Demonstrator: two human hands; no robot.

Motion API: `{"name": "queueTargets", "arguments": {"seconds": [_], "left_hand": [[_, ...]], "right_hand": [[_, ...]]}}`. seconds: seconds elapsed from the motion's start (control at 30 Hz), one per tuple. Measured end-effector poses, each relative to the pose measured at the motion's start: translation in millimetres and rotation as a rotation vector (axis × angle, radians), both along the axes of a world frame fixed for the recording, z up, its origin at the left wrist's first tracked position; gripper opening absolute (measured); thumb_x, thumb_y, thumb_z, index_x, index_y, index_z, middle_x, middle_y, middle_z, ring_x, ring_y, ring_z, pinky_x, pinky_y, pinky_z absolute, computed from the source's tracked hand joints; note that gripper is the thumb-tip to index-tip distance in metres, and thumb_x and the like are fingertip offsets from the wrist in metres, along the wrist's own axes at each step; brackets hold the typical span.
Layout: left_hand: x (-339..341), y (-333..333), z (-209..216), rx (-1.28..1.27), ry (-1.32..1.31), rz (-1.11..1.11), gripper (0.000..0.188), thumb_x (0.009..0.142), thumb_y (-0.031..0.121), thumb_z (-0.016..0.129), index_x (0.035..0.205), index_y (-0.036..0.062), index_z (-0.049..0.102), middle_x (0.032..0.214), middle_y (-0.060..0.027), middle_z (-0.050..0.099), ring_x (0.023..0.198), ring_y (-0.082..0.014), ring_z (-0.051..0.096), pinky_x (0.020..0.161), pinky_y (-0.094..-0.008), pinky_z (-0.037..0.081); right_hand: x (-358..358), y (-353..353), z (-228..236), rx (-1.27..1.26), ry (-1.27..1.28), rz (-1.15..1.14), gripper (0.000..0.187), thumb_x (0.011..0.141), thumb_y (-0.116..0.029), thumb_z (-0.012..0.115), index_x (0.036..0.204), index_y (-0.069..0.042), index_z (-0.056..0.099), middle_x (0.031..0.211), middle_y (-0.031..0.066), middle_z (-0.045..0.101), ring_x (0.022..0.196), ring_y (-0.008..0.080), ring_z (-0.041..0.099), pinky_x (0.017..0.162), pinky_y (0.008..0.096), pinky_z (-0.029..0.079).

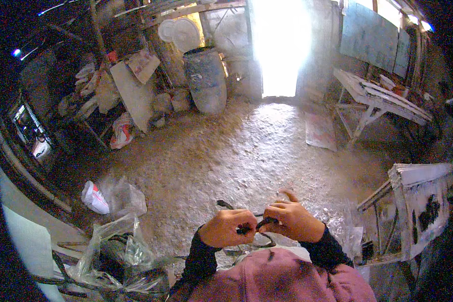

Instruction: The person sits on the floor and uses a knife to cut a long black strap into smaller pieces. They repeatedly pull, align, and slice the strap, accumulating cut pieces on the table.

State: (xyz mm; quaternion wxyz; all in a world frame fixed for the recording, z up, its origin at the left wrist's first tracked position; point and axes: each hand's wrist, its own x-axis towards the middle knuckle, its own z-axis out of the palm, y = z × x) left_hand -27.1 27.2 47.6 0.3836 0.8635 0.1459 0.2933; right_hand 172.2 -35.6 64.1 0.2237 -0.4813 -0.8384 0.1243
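The left hand [230, 228] and right hand [294, 220] each grip a dark cord [268, 221], positioned close together. A clear plastic bag [102, 254] sits left of the forearms.

A wearer in a dusty-pink top [274, 279] with 2 black sleeves
The pink cloth looked plain and matte, with soft creases and a small dark patch near its upper edge; the left sleeve [199, 261] and right sleeve [329, 251] were black, wrinkled along the forearms, and ended around the wrists, leaving the left grip [229, 228] and right grip [294, 220] bare.
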Motion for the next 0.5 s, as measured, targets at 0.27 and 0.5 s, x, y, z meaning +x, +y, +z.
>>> {"name": "queueTargets", "arguments": {"seconds": [0.27, 0.5], "left_hand": [[-7, 5, -1, 0.082, -0.096, 0.065, 0.013, 0.067, 0.002, 0.064, 0.075, 0.004, 0.054, 0.069, -0.0059, 0.056, 0.057, -0.0144, 0.055, 0.053, -0.0259, 0.047], [-17, 9, 4, -0.018, -0.038, 0.034, 0.012, 0.068, 0.003, 0.064, 0.073, 0.0026, 0.054, 0.07, -0.0065, 0.057, 0.056, -0.0129, 0.055, 0.052, -0.0256, 0.047]], "right_hand": [[42, -10, -9, -0.121, 0.66, -0.342, 0.027, 0.079, -0.02, 0.064, 0.066, -0.003, 0.049, 0.052, 0.0057, 0.04, 0.05, 0.0137, 0.036, 0.047, 0.0291, 0.034], [91, -16, -8, 0.261, 1.256, -0.623, 0.025, 0.086, -0.031, 0.056, 0.07, -0.014, 0.045, 0.055, -0.0058, 0.037, 0.047, 0.0046, 0.032, 0.045, 0.0206, 0.025]]}}
